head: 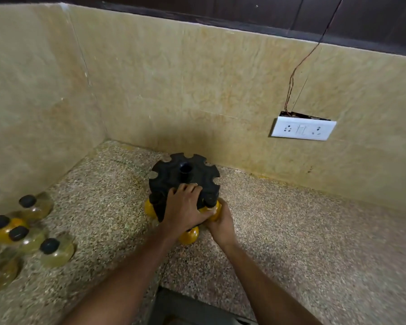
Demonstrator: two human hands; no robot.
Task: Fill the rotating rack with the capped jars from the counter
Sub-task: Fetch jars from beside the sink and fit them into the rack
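Left of the rack (184, 181), five capped jars (49, 247) stand.

walls: beige marbled tile (150, 90) | counter: speckled granite (291, 231) | fixture: white socket plate (303, 130), loose wire (300, 66)

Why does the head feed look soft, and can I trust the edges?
Head view: motion blur smears the loose jars at left and the speckled counter; the wide lens bows the wall's top edge; the rack sits in dim shadow, so its slots read poorly; no glare hides the left hand or right hand.
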